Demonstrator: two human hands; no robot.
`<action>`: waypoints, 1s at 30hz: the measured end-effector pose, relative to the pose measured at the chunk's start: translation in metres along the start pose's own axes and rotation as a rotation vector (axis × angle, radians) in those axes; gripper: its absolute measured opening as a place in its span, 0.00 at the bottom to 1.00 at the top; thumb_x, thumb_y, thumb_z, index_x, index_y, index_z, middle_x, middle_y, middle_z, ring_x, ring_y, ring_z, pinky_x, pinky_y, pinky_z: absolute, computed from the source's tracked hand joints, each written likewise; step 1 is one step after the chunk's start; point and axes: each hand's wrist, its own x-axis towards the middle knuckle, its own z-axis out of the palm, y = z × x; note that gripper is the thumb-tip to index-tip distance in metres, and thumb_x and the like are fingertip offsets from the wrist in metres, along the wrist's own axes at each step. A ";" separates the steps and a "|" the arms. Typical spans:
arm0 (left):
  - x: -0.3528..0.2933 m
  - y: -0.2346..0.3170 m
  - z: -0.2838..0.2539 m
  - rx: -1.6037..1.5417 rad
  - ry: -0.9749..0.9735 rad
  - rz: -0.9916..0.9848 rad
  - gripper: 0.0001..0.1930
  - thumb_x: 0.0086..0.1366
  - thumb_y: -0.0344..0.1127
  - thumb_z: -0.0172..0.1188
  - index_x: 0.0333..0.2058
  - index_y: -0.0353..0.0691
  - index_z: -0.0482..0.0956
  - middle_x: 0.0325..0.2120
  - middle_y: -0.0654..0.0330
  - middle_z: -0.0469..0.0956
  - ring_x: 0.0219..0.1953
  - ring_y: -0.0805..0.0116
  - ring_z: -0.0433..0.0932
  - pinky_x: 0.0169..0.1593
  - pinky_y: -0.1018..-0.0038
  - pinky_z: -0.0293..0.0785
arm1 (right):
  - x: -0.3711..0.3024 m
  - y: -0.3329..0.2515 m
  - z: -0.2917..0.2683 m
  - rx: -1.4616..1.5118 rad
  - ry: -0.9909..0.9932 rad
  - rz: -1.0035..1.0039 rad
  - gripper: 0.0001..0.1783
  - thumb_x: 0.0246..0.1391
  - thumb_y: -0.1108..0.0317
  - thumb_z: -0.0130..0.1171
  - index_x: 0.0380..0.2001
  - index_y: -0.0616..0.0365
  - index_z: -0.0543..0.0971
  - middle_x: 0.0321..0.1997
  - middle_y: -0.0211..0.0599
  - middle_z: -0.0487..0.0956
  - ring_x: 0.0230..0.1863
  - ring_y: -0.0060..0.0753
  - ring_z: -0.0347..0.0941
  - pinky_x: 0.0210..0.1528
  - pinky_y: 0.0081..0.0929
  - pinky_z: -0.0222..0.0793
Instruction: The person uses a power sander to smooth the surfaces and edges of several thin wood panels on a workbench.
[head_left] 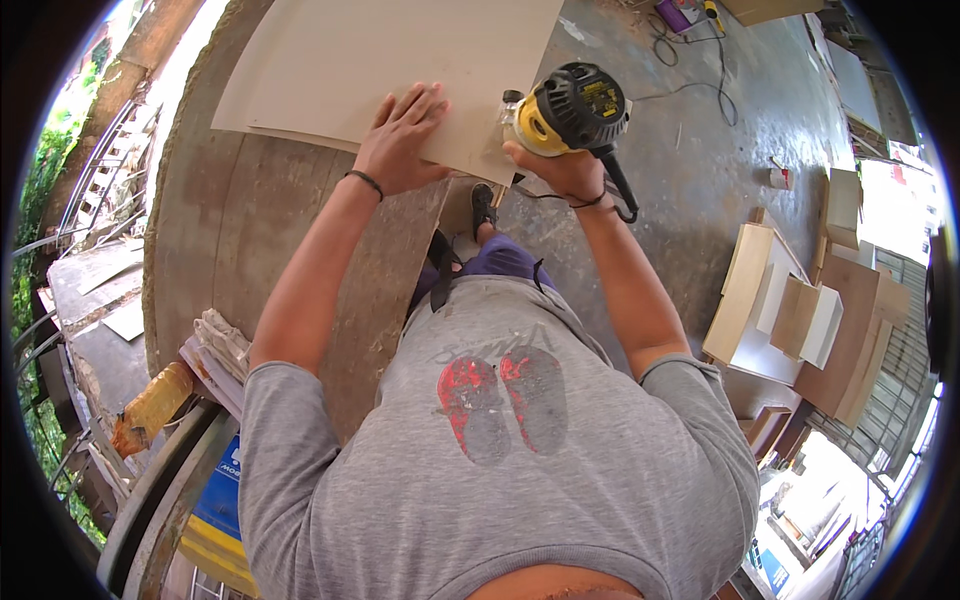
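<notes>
A large off-white board (390, 60) lies on the wooden workbench (280, 210), its near right corner reaching past the bench edge. My left hand (402, 140) rests flat on the board near its front edge, fingers stretched out. At the board's right edge, my right hand (563, 172) is wrapped round the lower body of a yellow and black trim router (575, 108). The router stands with its black top cap toward me, and its clear base meets the board's edge. From its top a black cord hangs down past my right wrist. The router's bit is hidden.
Pale cabinet boxes (760, 290) and brown panels (850, 330) stand on the right. A small white tub (781, 178) sits on the grey floor (690, 150). Another cord (728, 95) trails there by a purple item (682, 14). Cloth (220, 340) lies at the bench's near left.
</notes>
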 end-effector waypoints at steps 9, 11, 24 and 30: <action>-0.001 -0.001 0.001 -0.008 0.012 0.008 0.45 0.49 0.56 0.68 0.65 0.47 0.64 0.70 0.61 0.52 0.72 0.62 0.46 0.72 0.57 0.42 | -0.016 -0.003 -0.030 0.141 0.143 0.153 0.28 0.37 0.66 0.77 0.45 0.60 0.79 0.42 0.33 0.82 0.42 0.24 0.79 0.48 0.25 0.76; -0.001 -0.001 0.001 -0.007 0.014 0.008 0.45 0.49 0.56 0.68 0.64 0.46 0.64 0.70 0.61 0.52 0.72 0.62 0.46 0.72 0.57 0.42 | -0.031 -0.005 -0.029 0.121 0.112 0.148 0.29 0.37 0.67 0.77 0.46 0.60 0.78 0.42 0.33 0.82 0.42 0.25 0.79 0.47 0.25 0.76; -0.001 -0.001 0.004 -0.022 0.041 0.028 0.45 0.51 0.58 0.66 0.65 0.44 0.63 0.70 0.59 0.52 0.72 0.61 0.47 0.72 0.57 0.42 | -0.038 -0.019 0.007 0.051 -0.137 0.048 0.29 0.40 0.64 0.75 0.47 0.58 0.77 0.44 0.35 0.79 0.45 0.30 0.76 0.50 0.31 0.73; -0.001 0.001 0.004 -0.009 0.033 0.023 0.45 0.51 0.57 0.66 0.65 0.44 0.62 0.70 0.59 0.52 0.72 0.61 0.47 0.72 0.56 0.41 | -0.031 -0.020 0.011 -0.093 -0.143 -0.019 0.29 0.40 0.65 0.75 0.47 0.59 0.77 0.44 0.34 0.79 0.44 0.29 0.76 0.49 0.29 0.73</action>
